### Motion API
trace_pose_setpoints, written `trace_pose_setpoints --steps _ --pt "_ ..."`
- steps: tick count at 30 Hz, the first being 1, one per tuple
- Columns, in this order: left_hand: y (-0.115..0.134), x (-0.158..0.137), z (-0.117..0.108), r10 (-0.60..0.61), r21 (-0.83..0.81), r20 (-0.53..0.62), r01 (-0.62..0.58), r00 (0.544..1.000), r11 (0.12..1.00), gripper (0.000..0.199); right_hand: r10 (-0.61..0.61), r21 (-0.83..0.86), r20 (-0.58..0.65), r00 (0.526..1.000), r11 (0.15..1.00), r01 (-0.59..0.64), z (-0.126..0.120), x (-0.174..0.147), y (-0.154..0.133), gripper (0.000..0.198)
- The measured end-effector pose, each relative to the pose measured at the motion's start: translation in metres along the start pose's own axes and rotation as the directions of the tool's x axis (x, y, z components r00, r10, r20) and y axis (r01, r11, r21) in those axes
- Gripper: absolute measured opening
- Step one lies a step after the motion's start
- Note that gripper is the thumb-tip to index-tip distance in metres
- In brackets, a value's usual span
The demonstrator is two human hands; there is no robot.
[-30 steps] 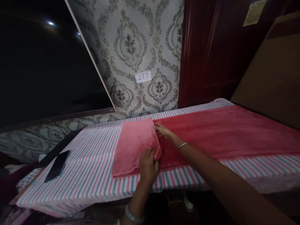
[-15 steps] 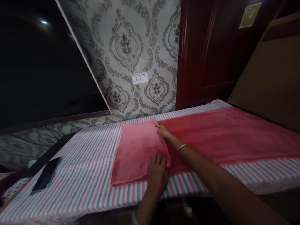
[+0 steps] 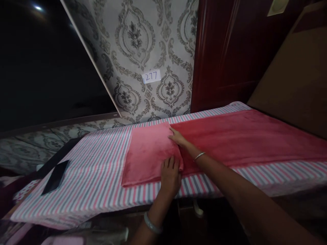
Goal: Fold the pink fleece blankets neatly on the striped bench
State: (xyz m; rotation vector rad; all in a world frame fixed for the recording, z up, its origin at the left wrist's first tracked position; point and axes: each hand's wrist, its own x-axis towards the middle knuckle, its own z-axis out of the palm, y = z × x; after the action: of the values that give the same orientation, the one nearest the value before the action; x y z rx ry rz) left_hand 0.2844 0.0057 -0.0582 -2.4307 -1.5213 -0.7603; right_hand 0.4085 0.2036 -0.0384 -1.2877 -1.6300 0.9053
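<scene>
A long red plush blanket point(image 3: 230, 143) lies flat, its left end folded over into a lighter pink flap point(image 3: 150, 153). Near the front edge of the flap, my left hand point(image 3: 170, 175) rests with its fingers laid on the plush; its thumb side is by the flap's right corner. Farther back, my right hand point(image 3: 177, 137) touches the flap's right edge, thumb and forefinger apart and the other fingers partly hidden. Both hands press on the cloth from above.
Under the blanket is a striped sheet point(image 3: 97, 166) over a table. A dark phone point(image 3: 55, 177) lies on its left part. A large black screen point(image 3: 51, 64) stands at the back left, a cardboard box point(image 3: 293, 71) at the right. A card marked 277 point(image 3: 151, 76) is on the wall.
The view has tilted down a little, so the table sits higher. My right hand has shifted slightly along the flap's edge, with its fingers more spread. The left hand stays on the flap.
</scene>
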Motion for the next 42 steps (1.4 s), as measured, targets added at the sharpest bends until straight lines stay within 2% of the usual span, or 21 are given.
trace_pose_setpoints --steps 3,7,11,14,16,18,19,22,25,28,30,34,38,42 --pt "0.002 -0.001 -0.002 0.011 -0.030 0.002 -0.011 1.000 0.999 0.049 0.021 0.005 0.001 1.000 1.000 -0.021 -0.002 -0.019 0.002 0.081" --pt "0.005 0.002 -0.004 0.005 -0.053 0.059 -0.002 0.998 0.999 0.050 0.011 0.017 -0.002 1.000 1.000 -0.011 -0.004 -0.052 0.004 0.084" --pt "0.019 -0.001 -0.003 -0.030 -0.052 0.100 0.036 0.995 0.998 0.055 -0.014 0.042 0.023 1.000 0.999 0.013 -0.008 -0.080 0.006 0.081" --pt "0.033 -0.010 -0.006 0.052 -0.125 0.108 -0.038 0.993 0.991 0.058 -0.059 0.025 0.040 0.997 0.998 0.058 -0.013 -0.091 0.005 0.077" --pt "0.035 -0.015 -0.013 0.141 -0.219 0.090 -0.118 0.986 0.969 0.054 -0.098 -0.073 0.040 0.994 0.992 0.101 -0.016 -0.095 0.001 0.074" --pt "0.025 -0.015 -0.026 0.166 -0.277 0.048 -0.147 0.985 0.950 0.049 -0.134 -0.243 0.023 0.991 0.961 0.135 -0.017 -0.098 -0.008 0.073" --pt "0.016 -0.012 -0.035 0.141 -0.272 0.029 -0.128 0.990 0.954 0.048 -0.152 -0.336 0.014 0.988 0.930 0.148 -0.016 -0.101 -0.013 0.073" --pt "-0.022 -0.002 -0.062 -0.053 -0.120 0.025 0.056 0.998 0.991 0.048 -0.210 -0.549 0.057 0.976 0.810 0.206 -0.007 -0.116 -0.032 0.076" --pt "-0.060 0.002 -0.080 -0.260 0.119 0.115 0.247 0.959 0.962 0.058 -0.183 -0.631 0.196 0.963 0.729 0.266 0.007 -0.136 -0.042 0.080" --pt "-0.083 -0.008 -0.078 -0.376 0.277 0.244 0.307 0.894 0.910 0.070 -0.091 -0.658 0.266 0.960 0.711 0.250 0.018 -0.152 -0.038 0.083" --pt "-0.090 -0.018 -0.071 -0.399 0.324 0.285 0.304 0.872 0.896 0.071 -0.074 -0.662 0.260 0.963 0.712 0.233 0.022 -0.157 -0.032 0.082" --pt "-0.091 -0.026 -0.062 -0.400 0.351 0.288 0.292 0.870 0.889 0.072 -0.103 -0.665 0.229 0.968 0.709 0.233 0.024 -0.158 -0.026 0.080" --pt "-0.090 -0.023 -0.065 -0.412 0.339 0.287 0.310 0.865 0.888 0.072 -0.112 -0.658 0.239 0.964 0.712 0.246 0.023 -0.157 -0.027 0.081" --pt "-0.102 -0.018 -0.074 -0.405 0.250 0.377 0.330 0.833 0.910 0.070 -0.044 -0.653 0.274 0.961 0.725 0.219 0.019 -0.156 -0.033 0.082"
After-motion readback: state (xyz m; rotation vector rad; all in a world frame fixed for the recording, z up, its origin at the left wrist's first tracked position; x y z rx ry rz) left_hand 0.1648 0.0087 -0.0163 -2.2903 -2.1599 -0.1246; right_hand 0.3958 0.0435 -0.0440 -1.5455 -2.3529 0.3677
